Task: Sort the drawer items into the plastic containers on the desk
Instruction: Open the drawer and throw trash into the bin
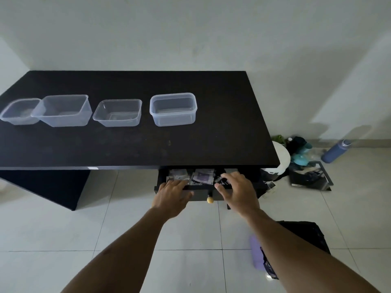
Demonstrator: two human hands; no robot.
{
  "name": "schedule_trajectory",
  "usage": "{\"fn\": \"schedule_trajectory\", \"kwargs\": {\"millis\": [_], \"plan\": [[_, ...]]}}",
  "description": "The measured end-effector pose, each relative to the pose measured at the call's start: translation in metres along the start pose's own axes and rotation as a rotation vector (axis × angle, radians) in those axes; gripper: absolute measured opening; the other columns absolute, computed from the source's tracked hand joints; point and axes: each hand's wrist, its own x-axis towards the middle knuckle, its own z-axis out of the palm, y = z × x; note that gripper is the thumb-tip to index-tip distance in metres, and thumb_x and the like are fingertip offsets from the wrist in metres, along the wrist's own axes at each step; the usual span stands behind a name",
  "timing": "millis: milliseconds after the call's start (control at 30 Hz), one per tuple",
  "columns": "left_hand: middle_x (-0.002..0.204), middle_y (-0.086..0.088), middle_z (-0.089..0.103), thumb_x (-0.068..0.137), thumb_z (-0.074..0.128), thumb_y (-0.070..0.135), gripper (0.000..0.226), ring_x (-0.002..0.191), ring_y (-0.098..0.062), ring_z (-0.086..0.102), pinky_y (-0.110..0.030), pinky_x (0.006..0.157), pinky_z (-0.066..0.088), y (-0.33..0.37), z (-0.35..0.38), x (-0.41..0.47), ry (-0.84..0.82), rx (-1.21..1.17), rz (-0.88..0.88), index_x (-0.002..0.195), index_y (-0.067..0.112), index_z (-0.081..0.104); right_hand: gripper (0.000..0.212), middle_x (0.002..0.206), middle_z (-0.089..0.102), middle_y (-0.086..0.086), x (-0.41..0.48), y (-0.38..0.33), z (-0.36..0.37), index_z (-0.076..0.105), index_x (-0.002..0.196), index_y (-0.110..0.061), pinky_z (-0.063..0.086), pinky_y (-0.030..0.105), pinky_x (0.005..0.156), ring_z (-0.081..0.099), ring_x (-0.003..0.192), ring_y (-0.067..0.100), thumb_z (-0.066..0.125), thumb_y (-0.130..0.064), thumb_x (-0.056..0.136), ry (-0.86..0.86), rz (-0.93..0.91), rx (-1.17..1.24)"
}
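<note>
A black drawer (201,195) with a round wooden knob (210,200) stands pulled out under the desk's front edge. Small packets and dark bits (202,176) lie inside it. My left hand (172,194) rests over the drawer's left front rim, its fingers reaching in among the packets. My right hand (237,190) hovers over the drawer's right side with fingers spread and curled down, nothing clearly held. Several clear plastic containers sit in a row on the black desk (127,144): the rightmost one (173,109), a shallower one (117,112), a large one (64,110) and a small one (20,111). They look empty.
A white bin (279,159), teal items (300,159) and a blue bottle (336,151) lie on the tiled floor right of the desk. A black bag (306,233) and a purple item (257,254) sit by my right forearm. A white wall backs the desk.
</note>
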Motion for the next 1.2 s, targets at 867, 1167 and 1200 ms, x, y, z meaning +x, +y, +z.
{"fn": "schedule_trajectory", "kwargs": {"millis": [867,1167,1200], "plan": [[0.133,-0.001,0.062,0.105,0.04,0.044,0.044,0.13,-0.027,0.043,-0.041,0.107,0.029,-0.007,0.027,-0.036,-0.124,0.047,0.038,0.148,0.041,0.04,0.07,0.086,0.058,-0.016,-0.046,-0.008,0.003,0.072,0.102,-0.032,0.03,0.04,0.095,0.056,0.1,0.014,0.029,-0.082,0.079,-0.283,0.146,-0.2],[0.117,-0.002,0.067,0.102,0.045,0.043,0.035,0.119,-0.025,0.05,-0.039,0.101,0.033,0.0,0.029,-0.054,-0.1,-0.057,-0.033,0.135,0.038,0.056,0.052,0.103,0.067,-0.008,-0.064,-0.009,-0.002,0.069,0.108,-0.03,0.027,0.039,0.096,0.052,0.109,0.015,0.047,-0.072,0.087,-0.309,0.113,-0.17],[0.117,-0.002,0.067,0.102,0.046,0.043,0.034,0.117,-0.025,0.051,-0.039,0.099,0.034,0.001,0.029,-0.057,-0.106,-0.066,-0.04,0.133,0.038,0.057,0.053,0.103,0.067,-0.008,-0.067,-0.009,-0.002,0.07,0.108,-0.029,0.026,0.039,0.095,0.051,0.109,0.015,0.047,-0.073,0.086,-0.318,0.113,-0.17]]}}
